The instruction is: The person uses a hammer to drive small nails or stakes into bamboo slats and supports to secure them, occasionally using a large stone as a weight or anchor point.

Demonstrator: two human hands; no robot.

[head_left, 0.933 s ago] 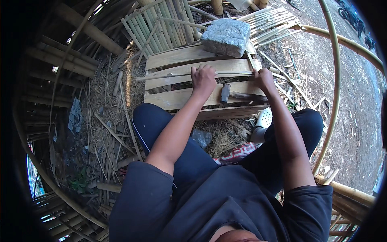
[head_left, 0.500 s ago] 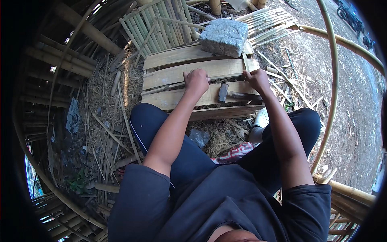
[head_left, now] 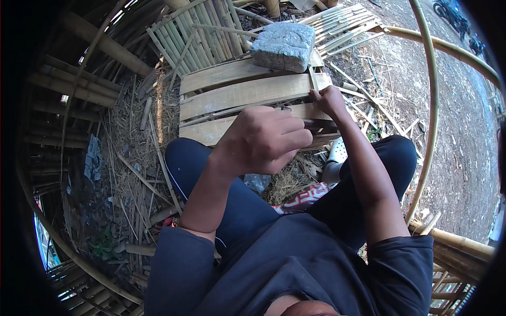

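Note:
My left hand (head_left: 263, 138) is raised close in front of me, over the near part of a low wooden slat bench (head_left: 247, 95). Its fingers are curled closed, and whatever they may hold is hidden. At the bench's right end, my right hand (head_left: 329, 100) pinches a thin bamboo strip (head_left: 314, 79). That strip runs away from me toward a rough grey stone block (head_left: 284, 46) lying on the far right of the bench. A hammer lies on the near slats; my left hand covers most of it, leaving its dark handle (head_left: 321, 124) partly showing.
Behind the bench leans a panel of bamboo slats (head_left: 203, 39), with another slatted piece (head_left: 342, 26) to its right. Bamboo scraps and straw (head_left: 139, 131) litter the ground. A curved bamboo pole (head_left: 429, 105) rises at the right. A clear plastic bag (head_left: 257, 182) lies between my legs.
My left hand has lifted off the bench slats toward me and now hides much of the hammer. My right hand stays on the bamboo strip. The whole view has shifted slightly.

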